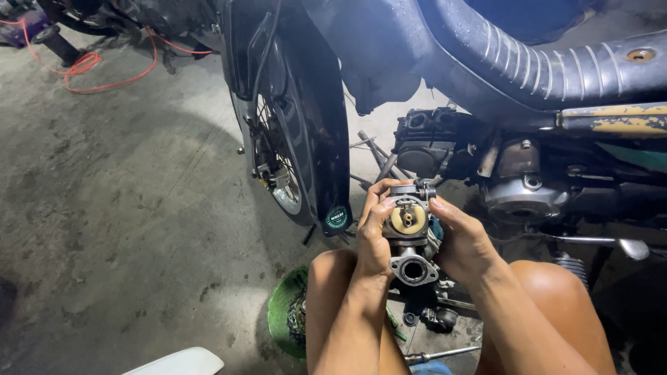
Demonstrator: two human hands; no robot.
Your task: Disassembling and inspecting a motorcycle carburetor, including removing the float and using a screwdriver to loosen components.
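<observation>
Across the far side of the scene stands a motorcycle [486,62], its front wheel [278,153] left of centre and its engine [486,173] to the right, on a stained concrete floor [125,208]. Near centre, between the person's bare knees, both hands hold a metal carburetor [408,232]: the left hand [374,232] wraps its left side, the right hand [462,239] its right. Below the left knee sits a green bowl [285,312]. An orange cord [104,69] lies far left. A screwdriver [441,355] rests at the near edge.
</observation>
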